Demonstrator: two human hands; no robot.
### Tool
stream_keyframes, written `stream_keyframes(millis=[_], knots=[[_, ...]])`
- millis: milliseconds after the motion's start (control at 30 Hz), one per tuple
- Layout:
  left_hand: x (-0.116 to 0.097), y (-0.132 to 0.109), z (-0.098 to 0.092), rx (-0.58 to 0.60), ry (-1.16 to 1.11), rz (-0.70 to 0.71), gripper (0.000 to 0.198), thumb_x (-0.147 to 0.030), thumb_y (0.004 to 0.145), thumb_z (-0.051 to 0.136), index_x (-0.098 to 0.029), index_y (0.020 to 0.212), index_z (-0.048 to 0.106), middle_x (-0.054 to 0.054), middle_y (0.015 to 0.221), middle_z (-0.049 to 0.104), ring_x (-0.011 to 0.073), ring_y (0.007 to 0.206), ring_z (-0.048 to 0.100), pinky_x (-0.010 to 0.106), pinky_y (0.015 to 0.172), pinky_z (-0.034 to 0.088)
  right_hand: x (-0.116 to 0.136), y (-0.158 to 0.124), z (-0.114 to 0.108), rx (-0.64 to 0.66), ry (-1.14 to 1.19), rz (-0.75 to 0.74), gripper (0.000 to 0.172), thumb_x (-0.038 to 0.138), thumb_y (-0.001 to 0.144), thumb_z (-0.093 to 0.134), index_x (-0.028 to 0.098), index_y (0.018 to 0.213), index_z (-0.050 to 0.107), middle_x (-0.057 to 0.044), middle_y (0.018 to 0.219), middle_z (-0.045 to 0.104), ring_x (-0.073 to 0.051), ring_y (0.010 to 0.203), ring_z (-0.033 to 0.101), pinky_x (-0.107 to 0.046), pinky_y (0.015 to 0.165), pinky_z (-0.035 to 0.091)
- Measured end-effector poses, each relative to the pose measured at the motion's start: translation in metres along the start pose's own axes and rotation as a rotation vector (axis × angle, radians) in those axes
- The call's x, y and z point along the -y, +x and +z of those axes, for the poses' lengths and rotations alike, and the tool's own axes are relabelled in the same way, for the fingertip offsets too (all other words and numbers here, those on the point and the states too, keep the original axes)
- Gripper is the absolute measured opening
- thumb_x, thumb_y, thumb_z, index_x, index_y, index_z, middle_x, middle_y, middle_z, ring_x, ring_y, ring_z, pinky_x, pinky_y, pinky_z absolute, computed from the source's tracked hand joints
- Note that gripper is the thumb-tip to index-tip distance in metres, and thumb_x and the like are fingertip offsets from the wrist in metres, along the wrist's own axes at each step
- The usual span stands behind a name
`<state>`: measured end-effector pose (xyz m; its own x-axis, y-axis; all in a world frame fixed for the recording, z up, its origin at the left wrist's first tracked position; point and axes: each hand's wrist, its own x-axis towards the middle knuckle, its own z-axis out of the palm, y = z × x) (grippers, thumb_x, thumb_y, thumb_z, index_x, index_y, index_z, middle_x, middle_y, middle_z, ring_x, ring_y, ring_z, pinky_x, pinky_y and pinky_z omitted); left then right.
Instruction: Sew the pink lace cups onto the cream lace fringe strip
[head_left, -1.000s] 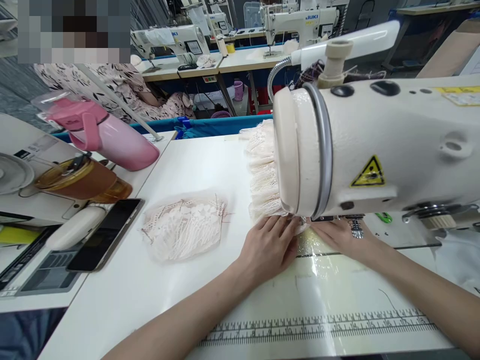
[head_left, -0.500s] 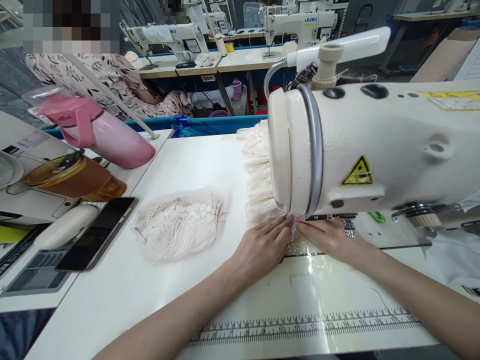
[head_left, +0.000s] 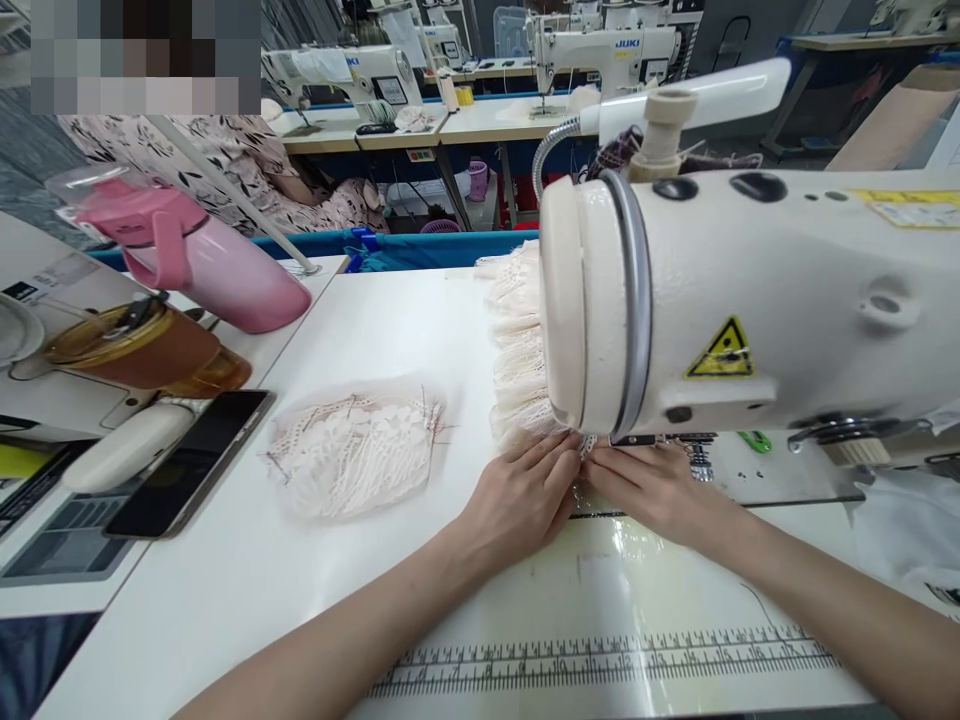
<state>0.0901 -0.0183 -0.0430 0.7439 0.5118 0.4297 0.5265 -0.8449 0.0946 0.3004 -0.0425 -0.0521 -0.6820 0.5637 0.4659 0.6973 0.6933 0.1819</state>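
My left hand (head_left: 525, 492) lies flat on the white table, fingers stretched toward the foot of the cream sewing machine (head_left: 735, 300). My right hand (head_left: 645, 485) rests opposite it, fingers extended under the machine head. Between the fingertips sits a small piece of cream lace (head_left: 581, 447), pressed down by both hands. A long strip of the same lace (head_left: 517, 340) runs away behind the machine head. The needle area is hidden by the head.
A loose pile of lace pieces (head_left: 352, 452) lies to the left. Further left are a black phone (head_left: 191, 460), an amber cup (head_left: 142, 350) and a pink bottle (head_left: 202, 265). A printed ruler (head_left: 600, 662) runs along the table's near edge. Another person in patterned clothing (head_left: 240, 160) sits beyond.
Both hands have stayed at the machine foot; the fingertips have drawn slightly closer together over the lace. The view shifted a little.
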Motion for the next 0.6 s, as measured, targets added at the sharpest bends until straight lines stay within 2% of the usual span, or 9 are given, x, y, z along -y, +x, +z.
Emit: stream_keyframes(millis=[133, 433, 600], knots=[[0.002, -0.001, 0.001, -0.021, 0.039, 0.032, 0.026, -0.016, 0.092, 0.043, -0.009, 0.111, 0.059, 0.011, 0.115, 0.068, 0.0221, 0.111, 0.063, 0.036, 0.095, 0.054, 0.0, 0.0, 0.0, 0.004, 0.056, 0.017, 0.027, 0.002, 0.085, 0.047, 0.017, 0.104, 0.059, 0.002, 0.104, 0.068, -0.011, 0.091, 0.059, -0.026, 0.075, 0.042], [0.0, -0.002, 0.002, -0.023, 0.104, 0.025, 0.027, -0.015, 0.093, 0.043, -0.009, 0.109, 0.064, 0.012, 0.116, 0.067, 0.0222, 0.109, 0.064, 0.035, 0.094, 0.054, -0.004, -0.011, 0.007, 0.09, 0.03, 0.002, 0.039, -0.001, 0.083, 0.045, 0.018, 0.115, 0.058, -0.001, 0.113, 0.065, -0.012, 0.084, 0.057, -0.029, 0.065, 0.039], [-0.003, -0.003, 0.004, 0.009, 0.127, -0.005, 0.03, -0.015, 0.092, 0.041, -0.009, 0.113, 0.062, 0.013, 0.118, 0.066, 0.0241, 0.111, 0.063, 0.038, 0.094, 0.053, -0.004, -0.012, 0.007, 0.063, 0.076, 0.016, 0.04, 0.0, 0.086, 0.042, 0.019, 0.118, 0.058, -0.002, 0.116, 0.065, -0.013, 0.089, 0.058, -0.029, 0.072, 0.043]])
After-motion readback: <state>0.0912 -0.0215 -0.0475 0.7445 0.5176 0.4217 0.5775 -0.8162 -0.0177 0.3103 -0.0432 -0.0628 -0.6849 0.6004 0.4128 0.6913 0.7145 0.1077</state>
